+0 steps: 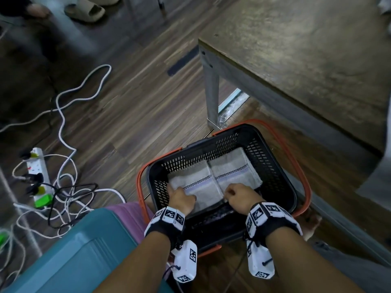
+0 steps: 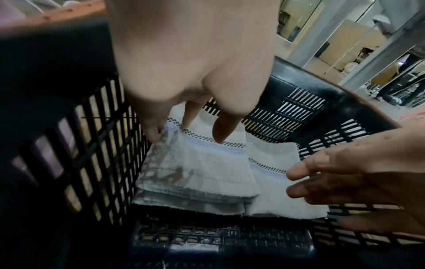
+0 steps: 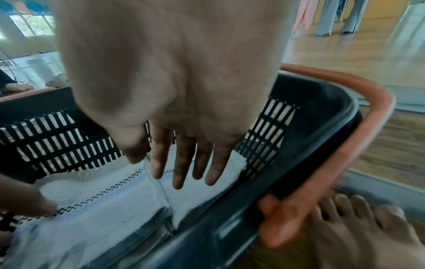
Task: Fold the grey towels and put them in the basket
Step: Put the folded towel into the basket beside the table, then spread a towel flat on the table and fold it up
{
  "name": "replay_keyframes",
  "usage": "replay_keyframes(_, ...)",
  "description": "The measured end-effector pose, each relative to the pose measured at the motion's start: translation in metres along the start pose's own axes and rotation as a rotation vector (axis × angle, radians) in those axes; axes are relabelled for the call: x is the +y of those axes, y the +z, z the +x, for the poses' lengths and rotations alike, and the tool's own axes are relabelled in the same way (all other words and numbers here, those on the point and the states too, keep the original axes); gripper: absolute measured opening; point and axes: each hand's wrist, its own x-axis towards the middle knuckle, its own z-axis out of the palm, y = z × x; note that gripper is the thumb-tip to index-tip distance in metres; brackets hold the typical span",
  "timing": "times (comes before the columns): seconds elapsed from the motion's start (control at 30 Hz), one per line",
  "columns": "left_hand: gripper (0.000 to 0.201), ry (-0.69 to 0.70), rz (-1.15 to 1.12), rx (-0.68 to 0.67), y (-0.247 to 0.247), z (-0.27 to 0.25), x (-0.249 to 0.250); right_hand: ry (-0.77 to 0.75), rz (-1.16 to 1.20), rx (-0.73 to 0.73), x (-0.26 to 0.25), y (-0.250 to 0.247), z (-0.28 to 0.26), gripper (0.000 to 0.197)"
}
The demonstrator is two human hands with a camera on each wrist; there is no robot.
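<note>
A black slotted basket (image 1: pixel 273 149) with orange handles (image 1: pixel 296 157) stands on the floor. Two folded grey towels with checked stripes lie side by side in it. My left hand (image 1: pixel 179 197) rests on the left towel (image 1: pixel 198 185) at its outer edge by the basket wall (image 2: pixel 69 127). In the left wrist view its fingers (image 2: pixel 151 131) and thumb touch the left towel (image 2: pixel 207 167) without curling round it. My right hand (image 1: pixel 237 195) hovers just over the right towel (image 1: pixel 232 170), its fingers (image 3: pixel 181 172) straight and holding nothing above that towel (image 3: pixel 195 198).
A wooden table (image 1: pixel 306 60) with a grey leg (image 1: pixel 211 92) stands right behind the basket. A power strip (image 1: pixel 38 176) and tangled cables (image 1: pixel 67 187) lie on the floor at left. A teal seat (image 1: pixel 74 250) is at lower left, and a bare foot (image 3: pixel 356 227) beside the basket.
</note>
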Motion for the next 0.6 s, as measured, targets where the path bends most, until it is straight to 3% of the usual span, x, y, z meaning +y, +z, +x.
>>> replay_keyframes(0.17, 0.057, 0.052, -0.038, 0.025, -0.016, -0.019, 0.015, -0.046, -0.061, 0.007, -0.015, -0.019, -0.020, 0.028)
replay_keyframes(0.3, 0.038, 0.152, -0.215, 0.035, -0.038, -0.048, 0.035, -0.102, -0.081, 0.085, -0.045, -0.047, -0.052, 0.028)
replay_keyframes(0.5, 0.003, 0.513, -0.421, 0.041, -0.085, -0.117, 0.116, -0.381, -0.044, 0.491, -0.105, -0.118, -0.136, 0.027)
replay_keyframes(0.6, 0.008, 0.703, -0.465, 0.021, -0.104, -0.162, 0.168, -0.538, 0.024, 0.686, -0.128, -0.167, -0.202, 0.029)
